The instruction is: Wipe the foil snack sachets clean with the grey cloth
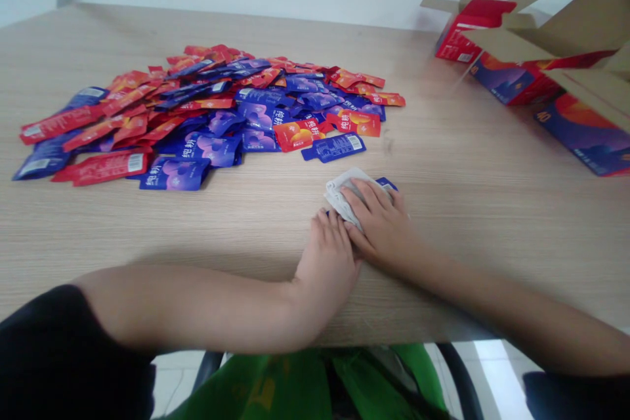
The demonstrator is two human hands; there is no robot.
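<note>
My right hand (384, 220) is closed over a folded white cloth (340, 189), pressing it down on a blue pouch (386, 182). Only a corner and a small edge of that pouch show; the cloth and fingers cover the rest. Close beside it, my left hand (329, 246) has its fingers together, holding the pouch's near left edge against the table. A large heap of red-orange and blue pouches (256, 115) spreads across the table beyond my hands. One blue pouch (339, 147) lies at the heap's near right edge, a little beyond the cloth.
Open printed cartons stand at the right: a red one (455, 39) at the back, and blue-and-red ones (583, 131) nearer, flaps raised. The wooden table (236, 220) meets a white wall behind. Its front edge runs just before my lap.
</note>
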